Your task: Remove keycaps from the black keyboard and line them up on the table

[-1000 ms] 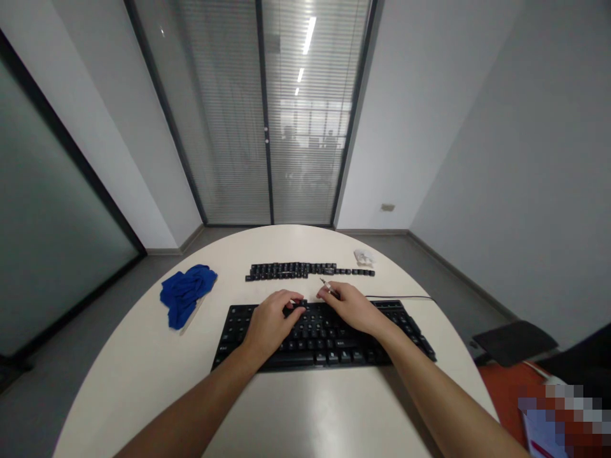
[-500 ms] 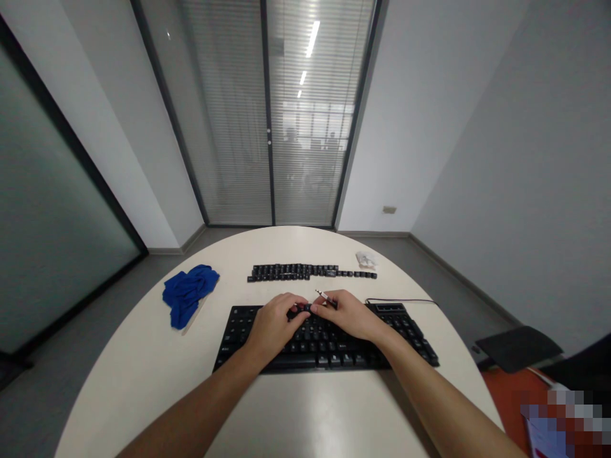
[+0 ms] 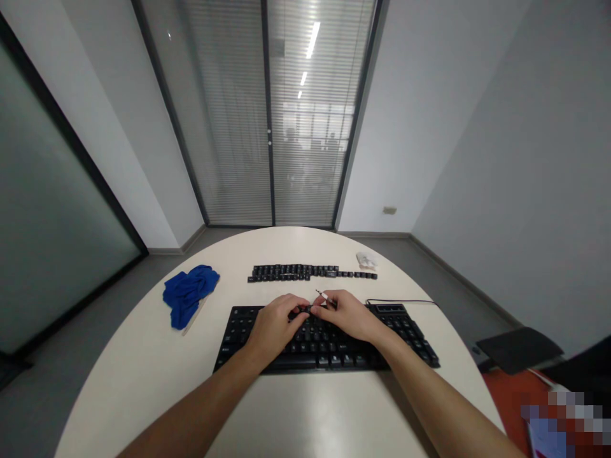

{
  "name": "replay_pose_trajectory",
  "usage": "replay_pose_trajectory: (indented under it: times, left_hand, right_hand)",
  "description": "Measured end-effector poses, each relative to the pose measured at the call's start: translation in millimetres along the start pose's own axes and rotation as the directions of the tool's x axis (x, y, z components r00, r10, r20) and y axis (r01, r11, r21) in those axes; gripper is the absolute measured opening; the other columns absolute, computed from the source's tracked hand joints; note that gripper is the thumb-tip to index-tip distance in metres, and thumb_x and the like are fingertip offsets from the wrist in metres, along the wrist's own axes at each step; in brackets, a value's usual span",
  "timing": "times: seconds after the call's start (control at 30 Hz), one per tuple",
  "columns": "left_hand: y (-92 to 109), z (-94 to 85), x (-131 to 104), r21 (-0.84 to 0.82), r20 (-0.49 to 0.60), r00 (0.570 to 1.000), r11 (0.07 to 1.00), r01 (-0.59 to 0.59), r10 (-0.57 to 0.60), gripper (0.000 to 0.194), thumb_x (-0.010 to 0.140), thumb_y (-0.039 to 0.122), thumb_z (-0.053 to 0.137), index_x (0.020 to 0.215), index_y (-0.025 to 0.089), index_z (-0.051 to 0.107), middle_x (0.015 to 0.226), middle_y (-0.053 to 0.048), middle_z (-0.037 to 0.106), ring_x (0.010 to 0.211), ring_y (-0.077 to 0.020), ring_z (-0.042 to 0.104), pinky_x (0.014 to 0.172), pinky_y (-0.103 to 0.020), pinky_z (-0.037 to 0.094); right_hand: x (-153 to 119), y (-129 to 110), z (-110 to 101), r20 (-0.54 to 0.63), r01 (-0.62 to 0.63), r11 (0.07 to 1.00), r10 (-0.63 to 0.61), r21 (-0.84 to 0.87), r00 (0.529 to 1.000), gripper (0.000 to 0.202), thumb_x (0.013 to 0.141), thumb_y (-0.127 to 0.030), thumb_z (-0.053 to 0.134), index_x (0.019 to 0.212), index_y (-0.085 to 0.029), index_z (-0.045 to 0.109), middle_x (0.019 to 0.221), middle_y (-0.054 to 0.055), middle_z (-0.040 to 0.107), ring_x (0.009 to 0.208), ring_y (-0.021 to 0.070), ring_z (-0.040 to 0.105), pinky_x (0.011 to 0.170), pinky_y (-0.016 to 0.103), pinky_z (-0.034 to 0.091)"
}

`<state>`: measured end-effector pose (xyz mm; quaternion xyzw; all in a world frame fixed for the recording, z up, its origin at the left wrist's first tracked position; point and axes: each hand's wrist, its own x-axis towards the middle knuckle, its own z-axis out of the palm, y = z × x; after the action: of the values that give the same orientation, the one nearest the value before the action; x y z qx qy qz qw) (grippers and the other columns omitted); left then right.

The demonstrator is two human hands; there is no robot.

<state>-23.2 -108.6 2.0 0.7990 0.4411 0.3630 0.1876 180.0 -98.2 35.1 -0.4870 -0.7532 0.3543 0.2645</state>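
Observation:
A black keyboard (image 3: pixel 296 363) lies on the table in front of me, its near edge toward me. Over its far middle part, my left hand (image 3: pixel 277 324) is closed, thumb and fingers pinching what looks like a small black keycap (image 3: pixel 309 308). My right hand (image 3: pixel 347 313) meets it from the right, thumb and index finger at the same small piece. Held in the right hand too is a slim pen-like tool (image 3: pixel 325 296) with a thin metal tip, pointing up and left. The fingers partly hide the keys below.
Loose black keycaps (image 3: pixel 293 272) are lined up in rows beyond the keyboard. A blue cloth (image 3: pixel 191 294) with a thin wooden stick (image 3: pixel 195 315) lies at left. At the back right sits a small clear bag (image 3: pixel 366 260). A cable (image 3: pixel 401 300) runs off the round table's (image 3: pixel 267 420) right edge.
Both hands stay in place over the keyboard; only the fingers and the tool have shifted very slightly.

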Motion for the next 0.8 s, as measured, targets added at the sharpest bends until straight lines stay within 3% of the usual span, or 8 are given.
replay_pose_trajectory:
  times: [0.23,0.8]
  left_hand:
    - [0.1,-0.7,-0.1,0.012,-0.017,1.000,1.000,0.011,-0.011,0.016,0.087,0.016,0.065,0.101,0.025,0.068,0.093,0.001,0.069,0.083,-0.0173,0.064,0.068,-0.026,0.049]
    - [2.2,-1.4,0.4,-0.016,-0.023,0.999,0.999,0.028,-0.028,0.020,0.087,0.014,0.063,0.104,0.023,0.069,0.095,-0.001,0.072,0.084,-0.0175,0.066,0.073,-0.027,0.051]
  right_hand:
    - [0.8,3.8,1.5,0.008,0.011,0.997,-0.011,0.075,1.000,0.028,0.080,-0.038,0.070,0.098,-0.016,0.071,0.057,-0.009,0.031,0.055,0.0099,0.030,0.053,0.024,0.023]
    - [0.8,5.2,3.5,-0.037,0.032,0.999,-0.031,0.026,0.999,0.026,0.079,-0.036,0.072,0.099,-0.019,0.071,0.058,-0.009,0.033,0.055,0.0103,0.032,0.054,0.023,0.025]
